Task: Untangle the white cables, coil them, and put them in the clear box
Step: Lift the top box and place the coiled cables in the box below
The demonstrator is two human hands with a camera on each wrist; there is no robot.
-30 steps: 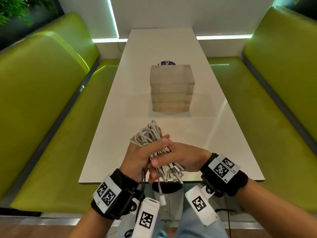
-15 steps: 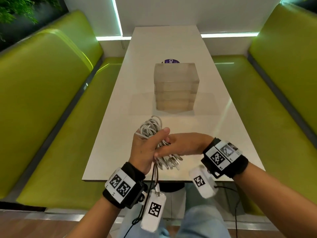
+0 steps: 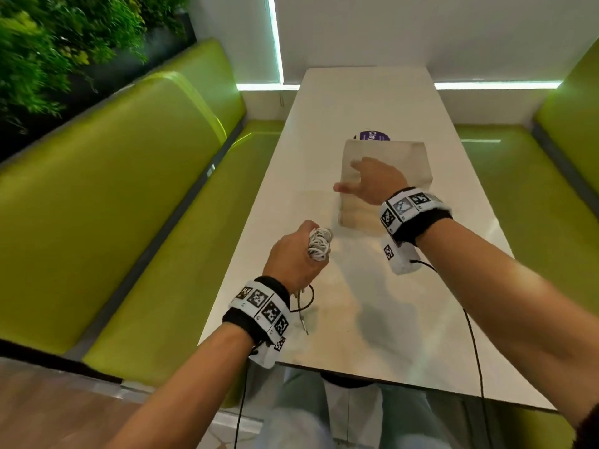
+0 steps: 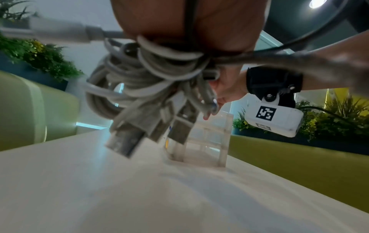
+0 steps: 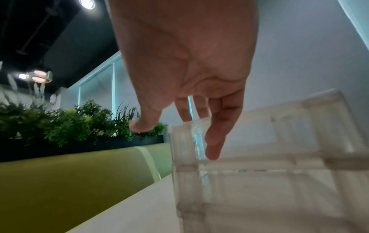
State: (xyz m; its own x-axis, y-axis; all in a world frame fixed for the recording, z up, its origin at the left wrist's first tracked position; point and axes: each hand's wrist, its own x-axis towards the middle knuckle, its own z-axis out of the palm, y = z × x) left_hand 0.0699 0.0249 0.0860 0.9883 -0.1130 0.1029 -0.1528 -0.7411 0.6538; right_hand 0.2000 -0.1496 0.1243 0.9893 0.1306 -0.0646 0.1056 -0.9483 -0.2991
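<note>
From the head camera I lose most of the cables (image 3: 319, 244) inside my left hand (image 3: 293, 259); only a knot of white loops pokes out past the knuckles. The left wrist view is blurred, but I can make out the bundle (image 4: 151, 85) wound round its own middle, with several metal USB plugs hanging below it, above the worktop (image 3: 372, 303) and not touching it. My left fingers are hidden behind the bundle there, though the head view shows the hand curled tight round it. A thin dark cord from the wrist rig crosses the palm, and I cannot tell whether it is caught in the bundle.

The box (image 3: 418, 166) stands further up the worktop, partly covered by my right hand (image 3: 372, 181). It is clear with a frosted look, with ribbed bands across its walls; whether it has a lid I cannot tell. In the right wrist view my right fingers (image 5: 216, 138) are spread and nearly straight, holding nothing, the tips right at the box's near top corner (image 5: 185, 141); blur keeps me from saying whether they touch it. A purple sticker (image 3: 374, 136) behind the box is half hidden.
</note>
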